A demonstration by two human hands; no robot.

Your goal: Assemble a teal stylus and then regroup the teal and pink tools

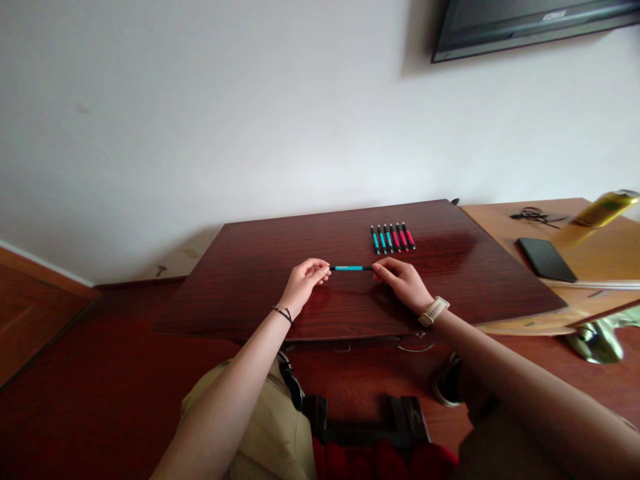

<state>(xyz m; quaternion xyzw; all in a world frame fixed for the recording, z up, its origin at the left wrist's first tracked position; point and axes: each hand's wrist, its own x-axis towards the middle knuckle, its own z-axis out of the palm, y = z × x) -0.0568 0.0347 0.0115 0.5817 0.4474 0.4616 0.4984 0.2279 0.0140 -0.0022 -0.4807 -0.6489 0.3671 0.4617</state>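
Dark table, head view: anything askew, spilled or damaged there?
Nothing stands out: six pens lie neatly side by side, and the turquoise pen between left hand and right hand looks straight and intact.

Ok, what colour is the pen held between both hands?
The pen is turquoise, black toward both ends; the head view shows it.

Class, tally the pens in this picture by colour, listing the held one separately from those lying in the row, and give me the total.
Blue pens lying in the row: 3
Pink pens lying in the row: 3
Held blue pen, between the left hand and the right hand: 1
Total: 7 pens
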